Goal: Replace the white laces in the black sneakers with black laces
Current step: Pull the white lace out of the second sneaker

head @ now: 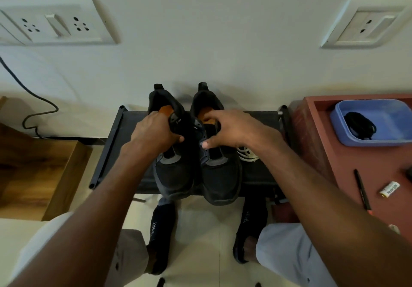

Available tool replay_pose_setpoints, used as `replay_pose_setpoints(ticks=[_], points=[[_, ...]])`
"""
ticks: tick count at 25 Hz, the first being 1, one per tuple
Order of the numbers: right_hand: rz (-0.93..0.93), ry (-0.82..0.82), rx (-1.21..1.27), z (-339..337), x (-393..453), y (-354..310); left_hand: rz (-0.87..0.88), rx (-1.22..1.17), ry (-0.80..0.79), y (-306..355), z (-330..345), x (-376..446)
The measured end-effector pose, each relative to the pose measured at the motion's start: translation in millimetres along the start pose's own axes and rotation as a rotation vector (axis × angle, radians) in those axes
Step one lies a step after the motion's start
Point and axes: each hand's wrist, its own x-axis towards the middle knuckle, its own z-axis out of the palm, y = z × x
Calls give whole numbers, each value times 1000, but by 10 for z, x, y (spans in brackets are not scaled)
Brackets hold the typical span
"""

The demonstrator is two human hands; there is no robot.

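From the head view, two black sneakers stand side by side on a dark low rack (pixel 116 135), toes toward the person and heels toward the wall. The left hand (pixel 156 130) has its fingers curled over the collar and tongue of the left sneaker (pixel 171 175), gripping it at the opening. The right hand (pixel 231 128) reaches into the mouth of the right sneaker (pixel 220 179); its fingers curl inside over the orange insole while the thumb presses on the outside near the eyelets, so this grip pinches the shoe's upper. No laces can be made out in the eyelets of either sneaker.

The white laces (pixel 246 154) lie in a loose bundle on the rack, just beside the right sneaker and partly under the right forearm. The black laces (pixel 359 125) sit coiled in a blue tray (pixel 383 141) on a red-brown bench (pixel 347 164) to the right, well apart from the shoes. On that bench also lie a black pen (pixel 362 189) and a white battery (pixel 390 189). Below the rack, the person's feet in dark slippers rest on the pale floor.
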Motion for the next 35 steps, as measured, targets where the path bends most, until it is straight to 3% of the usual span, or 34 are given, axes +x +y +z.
replay_pose_setpoints(ticks=[4,9,14,18,21,24,27,35], points=[[78,15,-148,80,145,-67,-14,-25,76,-2,-65,-21],[120,217,23,82,181,-120,-51,-37,88,-134,-79,-33],[119,239,35,144,204,-194,-29,-34,77,-171,-80,-22],[95,107,241,-57,111,-37,12,-72,291,-12,-133,-78],[233,283,78,-194,204,328,178,-204,471,239,-158,-98],[360,346,-66,-274,191,604,347,-326,405,535,-82,-89],[363,344,-54,-314,141,687,397,-336,353,788,17,-48],[418,677,305,-618,-222,830,455,-421,315,1442,94,-131]])
